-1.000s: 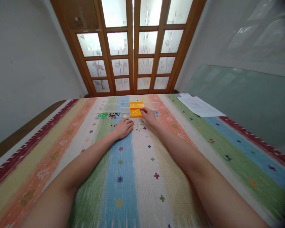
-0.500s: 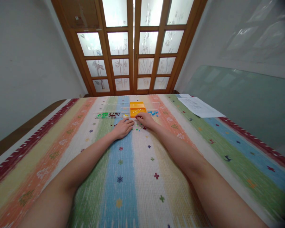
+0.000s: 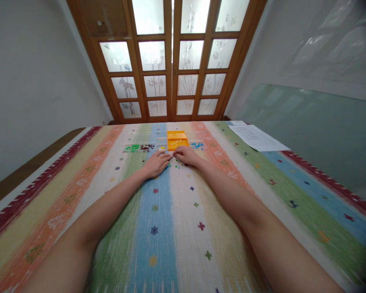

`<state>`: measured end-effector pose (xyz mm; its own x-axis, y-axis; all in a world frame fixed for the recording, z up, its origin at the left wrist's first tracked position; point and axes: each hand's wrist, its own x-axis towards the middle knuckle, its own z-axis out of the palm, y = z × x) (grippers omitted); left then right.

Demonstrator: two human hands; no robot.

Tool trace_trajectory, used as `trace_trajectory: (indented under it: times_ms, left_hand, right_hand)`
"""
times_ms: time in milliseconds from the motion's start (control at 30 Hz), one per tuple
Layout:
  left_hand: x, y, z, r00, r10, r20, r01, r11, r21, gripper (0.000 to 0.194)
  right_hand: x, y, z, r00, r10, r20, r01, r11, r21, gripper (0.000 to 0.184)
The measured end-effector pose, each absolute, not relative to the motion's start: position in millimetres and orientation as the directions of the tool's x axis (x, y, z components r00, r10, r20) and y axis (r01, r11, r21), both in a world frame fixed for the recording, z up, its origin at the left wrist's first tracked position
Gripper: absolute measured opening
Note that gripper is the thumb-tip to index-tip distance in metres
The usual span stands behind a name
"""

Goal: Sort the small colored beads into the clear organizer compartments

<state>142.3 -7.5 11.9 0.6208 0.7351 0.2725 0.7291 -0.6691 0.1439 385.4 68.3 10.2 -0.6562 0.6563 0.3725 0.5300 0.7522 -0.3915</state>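
My left hand (image 3: 157,164) lies low on the striped tablecloth with its fingers stretched toward the right. Fingers curled in a pinch, my right hand (image 3: 186,155) meets it almost fingertip to fingertip. Whatever the right fingers hold is too small to make out. Small loose beads (image 3: 177,166) in mixed colours lie on the cloth just below and between the hands. Right behind the hands stands an open orange box (image 3: 178,147) with pale beads in it. Beside it, clear compartments hold green beads (image 3: 132,147), dark red beads (image 3: 147,147), yellow beads (image 3: 162,148) and blue beads (image 3: 197,145).
The patterned tablecloth (image 3: 183,228) covers the table. Printed paper sheets (image 3: 256,137) lie at the far right. A glass panel (image 3: 311,130) leans along the right wall, and wooden glazed doors (image 3: 172,73) stand beyond the table.
My right hand has moved slightly down and left from the orange box's front edge, closer to my left fingertips. My left hand has barely moved.
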Motion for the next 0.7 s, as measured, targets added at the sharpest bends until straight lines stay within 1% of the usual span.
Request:
trace_trajectory:
  times_ms: [167,367,467,600,700]
  left_hand:
    - [147,-10,11,0.627,0.738,0.249,0.726,-0.67,0.159,0.052]
    - [148,-6,8,0.636,0.717,0.284,0.703,-0.691,0.169,0.053]
    - [145,-3,7,0.631,0.715,0.299,0.702,-0.691,0.173,0.052]
    - [139,-1,11,0.581,0.734,0.352,0.714,-0.667,0.212,0.052]
    - [130,3,17,0.505,0.755,0.419,0.735,-0.63,0.25,0.052]
  right_hand:
    - [385,69,9,-0.663,0.649,0.373,0.544,0.76,-0.355,0.024]
    - [385,66,11,-0.694,0.608,0.387,0.502,0.793,-0.345,0.025]
    - [385,65,12,-0.696,0.61,0.379,0.503,0.791,-0.349,0.026]
    - [386,63,14,-0.705,0.608,0.366,0.497,0.791,-0.357,0.027]
    - [385,62,14,-0.719,0.59,0.368,0.482,0.804,-0.347,0.027]
